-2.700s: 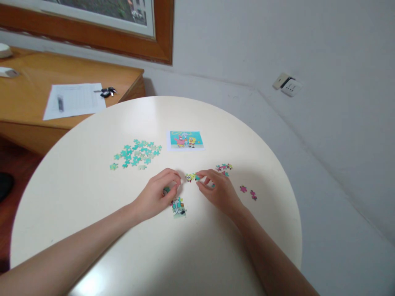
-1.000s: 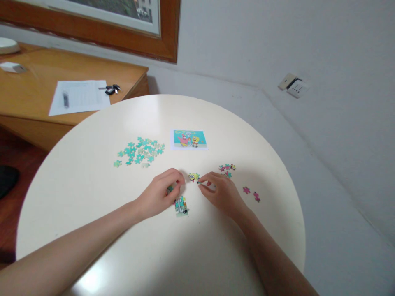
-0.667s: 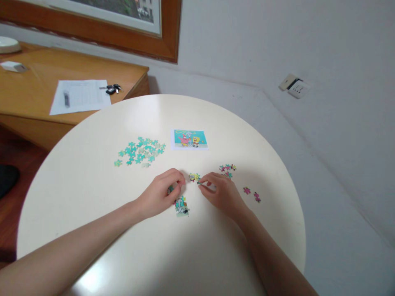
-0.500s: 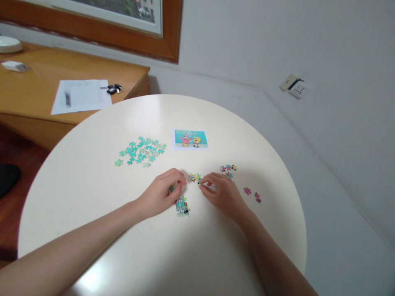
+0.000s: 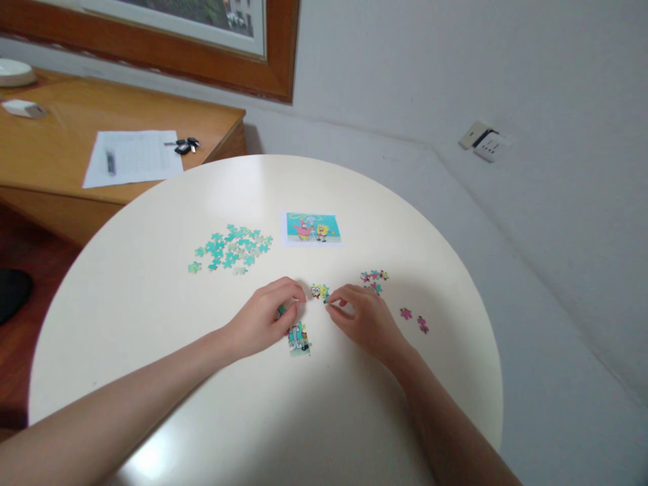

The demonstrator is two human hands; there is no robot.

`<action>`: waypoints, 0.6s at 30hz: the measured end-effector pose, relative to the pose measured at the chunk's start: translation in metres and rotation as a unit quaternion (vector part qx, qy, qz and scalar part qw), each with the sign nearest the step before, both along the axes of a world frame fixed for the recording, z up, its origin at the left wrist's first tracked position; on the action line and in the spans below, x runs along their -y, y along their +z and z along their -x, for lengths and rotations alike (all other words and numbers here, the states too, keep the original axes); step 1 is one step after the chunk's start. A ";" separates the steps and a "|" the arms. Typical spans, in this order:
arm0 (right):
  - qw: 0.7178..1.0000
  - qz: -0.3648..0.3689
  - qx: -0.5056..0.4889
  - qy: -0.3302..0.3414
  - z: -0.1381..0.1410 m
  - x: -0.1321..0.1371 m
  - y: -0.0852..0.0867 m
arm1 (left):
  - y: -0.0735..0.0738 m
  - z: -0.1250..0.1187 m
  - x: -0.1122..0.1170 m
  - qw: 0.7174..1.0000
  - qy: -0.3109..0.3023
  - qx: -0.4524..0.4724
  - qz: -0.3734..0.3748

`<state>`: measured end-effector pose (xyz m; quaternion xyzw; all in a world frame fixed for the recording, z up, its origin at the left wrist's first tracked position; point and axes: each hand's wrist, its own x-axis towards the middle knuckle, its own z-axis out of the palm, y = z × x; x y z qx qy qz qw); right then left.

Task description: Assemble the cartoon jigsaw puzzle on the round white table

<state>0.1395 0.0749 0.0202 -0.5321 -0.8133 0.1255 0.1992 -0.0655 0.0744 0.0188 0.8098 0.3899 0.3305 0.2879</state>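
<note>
My right hand (image 5: 362, 314) pinches a small greenish puzzle piece (image 5: 327, 301) between thumb and forefinger. That piece touches or nearly touches the lower right of a few yellow puzzle pieces (image 5: 318, 291) showing a cartoon face. To their left is my left hand (image 5: 272, 310), its fingers curled and thumb and fingertips close together; whatever they may hold is hidden. Below its thumb lies a joined puzzle section (image 5: 299, 341) in teal and white, partly covered by the hand, with another bit of puzzle showing between the fingers.
Loose teal puzzle pieces (image 5: 230, 251) lie in a heap at the left. A reference picture card (image 5: 314, 229) is beyond my hands. Several colourful pieces (image 5: 374, 277) and two pink pieces (image 5: 406, 314) sit right on the round white table (image 5: 202, 418). Keys (image 5: 187, 145) rest on the desk behind.
Almost nothing differs. My right fingertips have shifted very slightly at the small piece; my left hand stays where it was.
</note>
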 end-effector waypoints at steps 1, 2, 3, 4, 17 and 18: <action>1.000 0.003 0.002 -0.001 0.000 0.000 0.000 | -0.001 0.000 0.000 1.000 -0.003 -0.007 -0.004; 1.000 0.006 0.003 -0.001 0.000 0.000 0.000 | -0.002 0.000 0.000 1.000 -0.006 -0.014 -0.009; 1.000 0.008 0.003 0.000 0.000 0.000 0.000 | -0.004 0.000 0.000 1.000 -0.010 -0.021 -0.013; 1.000 0.011 0.003 0.001 0.000 0.000 0.000 | -0.005 0.000 0.000 0.999 -0.013 -0.026 -0.017; 1.000 0.000 -0.010 0.012 0.000 0.000 -0.003 | -0.006 0.000 0.002 0.989 -0.079 -0.114 -0.045; 1.000 0.000 -0.009 0.013 0.000 0.000 -0.002 | -0.006 0.000 0.003 0.988 -0.084 -0.125 -0.045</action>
